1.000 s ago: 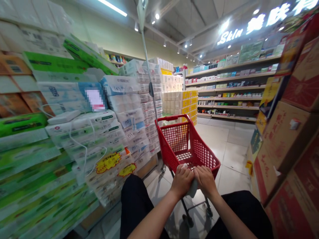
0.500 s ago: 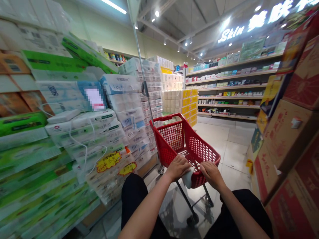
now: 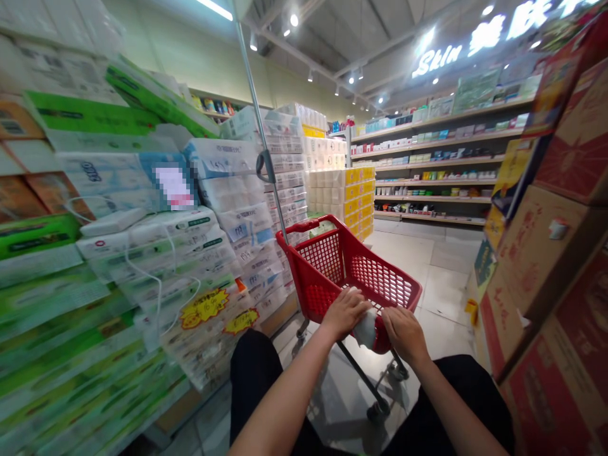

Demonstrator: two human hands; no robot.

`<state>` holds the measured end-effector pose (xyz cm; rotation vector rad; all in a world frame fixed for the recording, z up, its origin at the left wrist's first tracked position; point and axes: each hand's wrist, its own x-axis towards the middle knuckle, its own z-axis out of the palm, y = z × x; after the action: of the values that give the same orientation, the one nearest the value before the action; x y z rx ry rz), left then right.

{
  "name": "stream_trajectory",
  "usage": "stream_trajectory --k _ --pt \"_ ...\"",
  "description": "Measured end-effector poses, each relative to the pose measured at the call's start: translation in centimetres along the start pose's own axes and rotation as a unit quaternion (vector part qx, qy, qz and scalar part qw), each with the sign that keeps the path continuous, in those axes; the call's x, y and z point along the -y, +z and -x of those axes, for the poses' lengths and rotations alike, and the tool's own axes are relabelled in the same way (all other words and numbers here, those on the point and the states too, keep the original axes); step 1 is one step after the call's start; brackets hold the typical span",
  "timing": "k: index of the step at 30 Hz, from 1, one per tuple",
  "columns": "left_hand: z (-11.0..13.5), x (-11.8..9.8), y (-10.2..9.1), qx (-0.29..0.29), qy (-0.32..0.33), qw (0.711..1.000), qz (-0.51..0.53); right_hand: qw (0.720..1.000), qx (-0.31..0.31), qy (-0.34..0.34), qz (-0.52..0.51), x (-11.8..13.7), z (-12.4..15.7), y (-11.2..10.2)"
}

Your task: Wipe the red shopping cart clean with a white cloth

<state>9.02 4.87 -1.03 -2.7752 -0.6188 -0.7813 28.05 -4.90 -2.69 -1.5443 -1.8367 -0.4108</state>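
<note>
Far to the left of the left hand (image 3: 346,311), green-and-white paper packs (image 3: 61,316) are piled up; their print is too blurred to read. Nearer to this hand, two yellow labels (image 3: 204,309) stick on the white packs (image 3: 194,237); the numbers on the upper one seem to be 16.9. Ahead and left of the hand, a grey pole (image 3: 247,69) rises beside the red cart (image 3: 306,301). The cart stands upright on its wheels, just before both hands. Its long axis runs slantwise: the higher end, with the bar, points away and to the left, while the lower end faces the hands.

The left hand is half closed, the fingers bent over a white cloth (image 3: 365,330) which it holds on the cart's near edge. The cloth hangs down between the two hands. Beside it, the right hand (image 3: 405,330) is curled over the near right corner of the cart and holds it; I cannot tell whether it touches the cloth also. High beyond the right hand, a lit sign (image 3: 503,37) reads "Skin", followed by Chinese characters. To the right of this hand, brown-and-red cartons (image 3: 536,253) are stacked, with red characters that I cannot read.
</note>
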Motion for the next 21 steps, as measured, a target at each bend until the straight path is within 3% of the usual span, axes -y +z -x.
stream_trajectory --k 4,7,11,16,18,21 --pt "1.2 3.9 -1.3 -0.014 -0.078 0.997 -0.016 1.000 0.006 0.007 0.011 0.0 -0.2 -0.4" --pt "1.5 4.4 -1.5 -0.027 -0.121 0.992 -0.024 1.000 -0.006 0.012 0.021 0.0 -0.2 -0.2" --pt "0.7 0.7 -0.6 -0.053 -0.146 0.988 -0.013 0.999 -0.030 0.009 0.035 -0.3 -0.1 0.5" --pt "-0.4 -5.0 0.8 -0.040 -0.109 0.993 0.011 0.999 -0.026 -0.003 0.042 -0.5 0.0 0.6" --pt "-0.5 -5.8 1.0 -0.032 -0.091 0.995 0.017 0.999 -0.011 -0.005 0.042 -0.5 0.2 0.4" --pt "-0.2 -4.5 0.6 -0.007 -0.052 0.998 0.017 0.999 0.010 -0.009 0.039 -0.5 0.3 0.1"
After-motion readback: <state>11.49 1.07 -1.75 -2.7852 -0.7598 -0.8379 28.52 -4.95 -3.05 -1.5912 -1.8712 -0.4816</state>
